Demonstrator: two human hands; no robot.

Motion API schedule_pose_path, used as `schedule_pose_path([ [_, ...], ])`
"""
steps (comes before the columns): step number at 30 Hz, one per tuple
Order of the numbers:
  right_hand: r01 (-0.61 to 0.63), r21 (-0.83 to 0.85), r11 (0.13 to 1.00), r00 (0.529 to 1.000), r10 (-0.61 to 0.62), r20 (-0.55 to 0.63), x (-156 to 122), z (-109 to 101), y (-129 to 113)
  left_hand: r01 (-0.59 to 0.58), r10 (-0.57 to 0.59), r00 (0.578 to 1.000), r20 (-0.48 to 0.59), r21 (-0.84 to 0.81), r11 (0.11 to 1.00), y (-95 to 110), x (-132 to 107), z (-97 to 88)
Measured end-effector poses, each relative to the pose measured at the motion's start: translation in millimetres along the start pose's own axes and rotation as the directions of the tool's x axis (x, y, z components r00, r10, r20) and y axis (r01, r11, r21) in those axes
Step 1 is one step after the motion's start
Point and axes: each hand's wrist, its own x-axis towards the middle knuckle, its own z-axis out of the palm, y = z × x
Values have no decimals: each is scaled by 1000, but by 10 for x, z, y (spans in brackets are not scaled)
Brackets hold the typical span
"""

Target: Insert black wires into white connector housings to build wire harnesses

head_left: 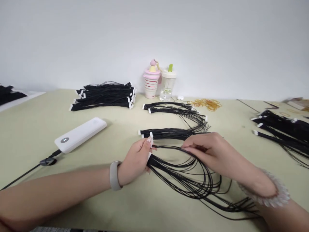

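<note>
My left hand (136, 158) is closed around the white connectors (150, 157) of a wire harness, one connector end standing up by the thumb. From there the black wires (178, 174) fan out to the right and loop down over the table. My right hand (205, 148) pinches a few of these wires between thumb and fingers, a little right of the connectors. The wires' far ends trail under my right forearm, where their tips are hidden. Just behind my hands lie more black harnesses (169, 132) with white connectors.
At the back left sits a stack of black harnesses (103, 96); another pile (287, 129) lies at the right. A white power bank (80, 134) with a cable is on the left. Two drink cups, one pink (151, 84) and one clear (167, 85), stand by the wall near rubber bands (207, 104).
</note>
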Motion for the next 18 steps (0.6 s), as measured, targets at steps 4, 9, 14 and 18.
schedule_pose_path([
  [4, -3, -5, 1000, 1000, 3, 27, 17, -27, 89, 28, -28, 1000, 11, -39, 999, 6, 3, 7],
  [9, -33, 3, 999, 997, 33, 74, -6, -2, 83, 29, -31, 999, -34, -42, 999, -10, 15, 13],
  [14, -31, -103, 994, 969, 56, 241, -72, -77, 69, 35, -40, 998, -53, -83, 996, 22, 21, 11],
  [18, 60, -55, 997, 971, -46, 237, -66, 88, 14, -24, 23, 998, -63, -25, 999, 25, 11, 14],
])
